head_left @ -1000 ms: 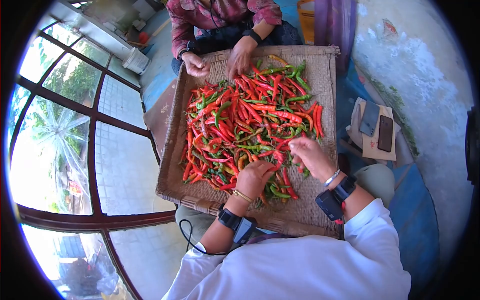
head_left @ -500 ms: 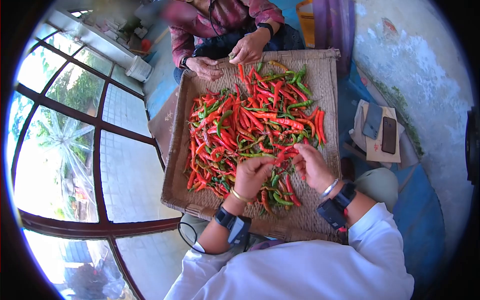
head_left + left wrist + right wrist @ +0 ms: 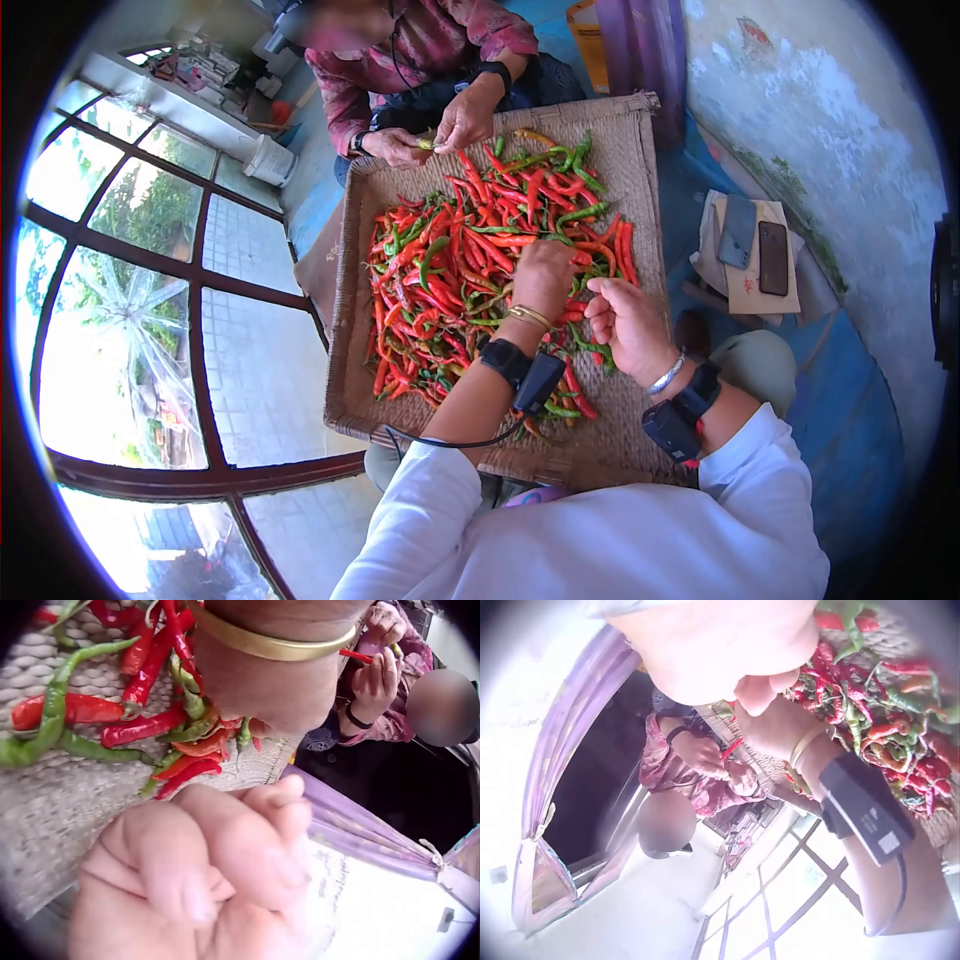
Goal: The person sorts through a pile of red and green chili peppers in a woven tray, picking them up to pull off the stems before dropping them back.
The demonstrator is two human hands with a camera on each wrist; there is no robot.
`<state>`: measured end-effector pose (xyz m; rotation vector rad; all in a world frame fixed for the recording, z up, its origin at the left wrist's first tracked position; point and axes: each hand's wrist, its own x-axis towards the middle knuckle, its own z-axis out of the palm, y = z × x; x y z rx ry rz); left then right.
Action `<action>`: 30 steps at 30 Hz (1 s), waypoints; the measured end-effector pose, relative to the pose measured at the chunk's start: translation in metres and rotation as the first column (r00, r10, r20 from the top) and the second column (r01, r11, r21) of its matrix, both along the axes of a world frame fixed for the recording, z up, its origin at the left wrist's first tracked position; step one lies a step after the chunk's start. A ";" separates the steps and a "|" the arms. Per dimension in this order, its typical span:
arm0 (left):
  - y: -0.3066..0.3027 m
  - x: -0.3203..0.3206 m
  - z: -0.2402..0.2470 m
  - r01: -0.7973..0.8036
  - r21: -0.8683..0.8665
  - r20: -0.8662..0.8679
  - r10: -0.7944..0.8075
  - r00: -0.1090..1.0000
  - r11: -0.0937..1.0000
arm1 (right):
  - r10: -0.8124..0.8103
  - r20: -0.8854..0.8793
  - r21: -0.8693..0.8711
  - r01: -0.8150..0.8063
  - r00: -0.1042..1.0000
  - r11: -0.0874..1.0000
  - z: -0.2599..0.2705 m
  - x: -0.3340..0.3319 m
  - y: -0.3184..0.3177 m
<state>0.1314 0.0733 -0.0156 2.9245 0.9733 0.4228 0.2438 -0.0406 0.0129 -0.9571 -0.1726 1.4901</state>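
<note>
Many chillies (image 3: 450, 260), red mostly, some green, heaped in a woven tray (image 3: 642, 170). Heap lies nearer the left wall; a bare strip of weave runs along the right rim, widening at the near right corner. Near edge sits close against the wearer's body.

Left hand (image 3: 543, 278): over the right part of the heap, back upward, chillies just below and to its left; fingertips hidden, so grasp cannot be told.

Right hand (image 3: 632, 335): raised at the heap's right margin, near the left hand, bare weave to its right. Fingers curled in toward the palm, nothing visible in its grasp.

Far rim: person opposite (image 3: 430, 50) holds a yellow-green chilli (image 3: 427, 145). Outside the right rim, well apart: two phones, one grey (image 3: 737, 232), one dark (image 3: 773, 258).
</note>
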 end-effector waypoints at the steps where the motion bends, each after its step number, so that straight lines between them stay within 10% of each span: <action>1: -0.002 0.005 -0.008 0.000 -0.006 0.001 0.000 1.000 1.000 | 0.000 0.001 -0.006 0.000 1.000 1.000 -0.003 0.000 -0.001; 5: -0.002 0.017 -0.020 -0.100 0.169 0.053 0.092 0.994 0.981 | 0.070 -0.016 0.004 -0.070 0.997 0.998 -0.007 -0.002 -0.001; 9: -0.003 0.006 -0.011 -0.156 -0.011 -0.159 0.152 0.975 0.988 | 0.048 -0.013 -0.058 -0.049 0.999 0.997 -0.016 -0.003 -0.002; 25: -0.080 -0.055 0.027 -0.090 -0.355 0.292 0.202 0.935 0.931 | 0.237 0.418 0.119 -0.311 0.877 0.943 -0.013 -0.020 -0.002; 29: -0.097 -0.069 0.028 -0.037 -0.644 0.320 0.312 0.895 0.765 | 0.313 0.349 -0.010 -0.330 0.883 0.944 -0.014 -0.015 0.001; 30: -0.100 -0.073 0.023 -0.011 -0.837 0.315 0.498 0.808 0.547 | 0.304 0.329 -0.003 -0.321 0.894 0.947 -0.017 -0.015 0.001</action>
